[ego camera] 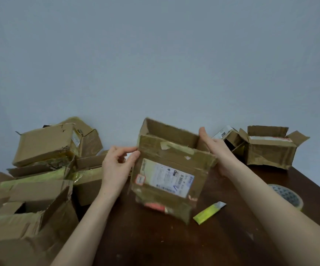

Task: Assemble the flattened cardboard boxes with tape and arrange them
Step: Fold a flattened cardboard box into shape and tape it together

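Cardboard box (170,169) is in the middle, between my two hands, over the dark wooden table (155,240). It is opened up, top flaps standing, hollow inside showing at the top. The face toward me is tilted and carries a white shipping label (166,179), with old tape strips above it and a red patch near the bottom. The lower edge is blurred, so I can't tell if it rests on the table or is lifted off it.

My left hand (117,166) is on the box's left edge near the upper corner, thumb and fingertips pinching the cardboard there. My right hand (216,148) grasps the right side wall, one digit sticking up at the rim. The rest of its fingers go behind the box, hidden.

Just right of the box's bottom corner, a yellow-green cutter (209,213) lies flat on the table, grey tip pointing away from me. Further right, near the table edge and partly behind my right forearm, is a tape roll (287,195).

At the far right of the table is an assembled box (270,150) with its flaps open, and a smaller box (230,139) touching its left side, partly behind my right hand.

On the left is a messy pile of boxes (40,169), some stacked, some open with flaps out, several with yellowish tape. A plain grey-blue wall (155,54) is behind everything.
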